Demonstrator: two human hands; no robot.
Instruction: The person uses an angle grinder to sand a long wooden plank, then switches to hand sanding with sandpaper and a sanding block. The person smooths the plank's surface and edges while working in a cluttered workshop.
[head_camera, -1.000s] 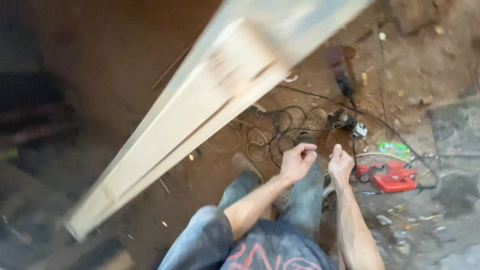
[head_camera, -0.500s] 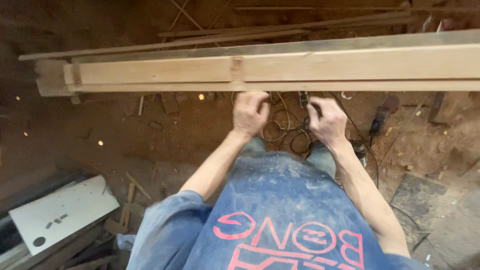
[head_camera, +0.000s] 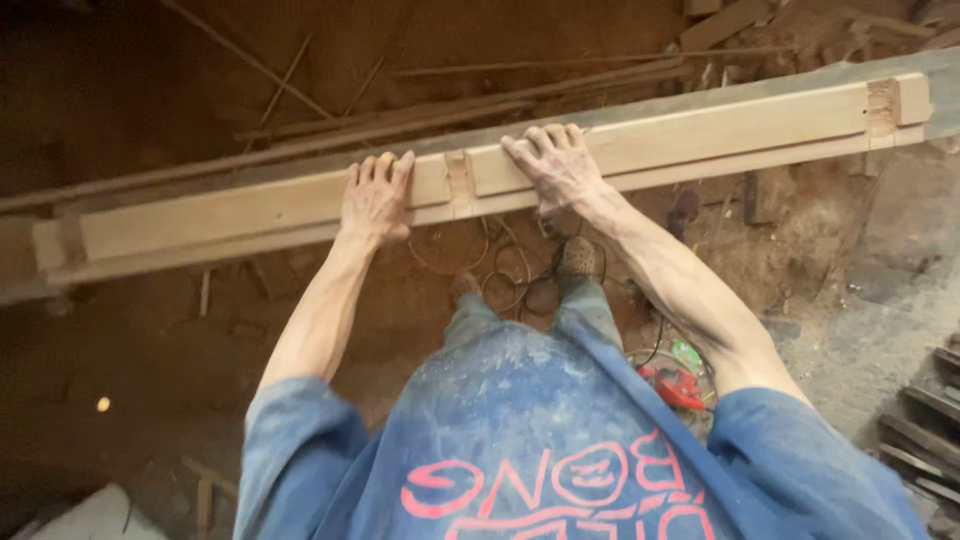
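A long pale wooden beam (head_camera: 700, 135) with cut notches runs across the head view, tilted up to the right. My left hand (head_camera: 375, 198) lies palm down on its top face, left of the middle notch, fingers over the far edge. My right hand (head_camera: 555, 165) rests flat on the beam just right of that notch, fingers spread. Both arms are stretched forward above my legs and shoes.
Thin wooden strips (head_camera: 430, 115) lie on the dirt floor behind the beam. Black cables (head_camera: 500, 270) coil on the ground by my feet. A red power tool (head_camera: 672, 385) sits at my right. Stacked boards (head_camera: 925, 440) lie at the right edge.
Both hands have moved from under the beam's near edge up onto its top face. The beam now sits lower in view and tilts up to the right.
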